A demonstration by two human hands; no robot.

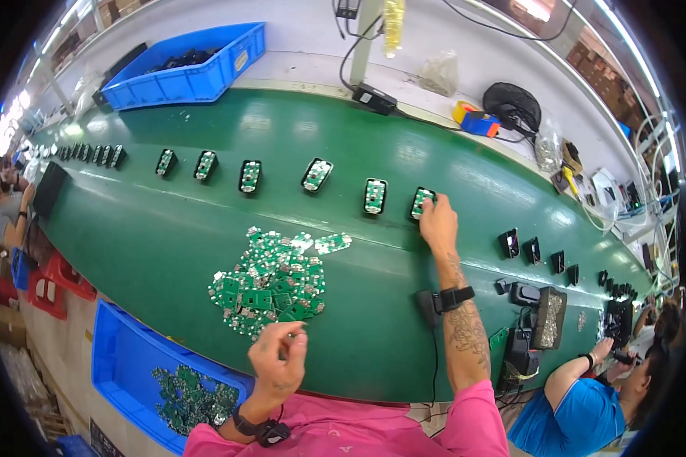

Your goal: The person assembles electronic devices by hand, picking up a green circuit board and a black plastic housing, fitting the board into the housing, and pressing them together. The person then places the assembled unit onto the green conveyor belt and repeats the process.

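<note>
My right hand (439, 222) reaches out over the green worktop, its fingers closed at the right edge of a small black housing (414, 207). A green circuit board (421, 199) lies inside that housing, partly covered by my fingertips. My left hand (277, 361) is held curled near the table's front edge, thumb and fingers drawn together; whether anything small is between them I cannot make out. Just beyond it spreads a pile of green circuit boards (270, 282), with a loose board (333, 243) at its right. To the left of my right hand, another housing holds a board (374, 196).
More filled housings run leftward; unfilled-looking black housings (509, 244) stand at right. A blue bin (206, 84) is at the back, another blue bin (118, 365) with boards below the front edge. Black adapters (522, 346) and a cable lie right. A co-worker in blue (579, 415) sits nearby.
</note>
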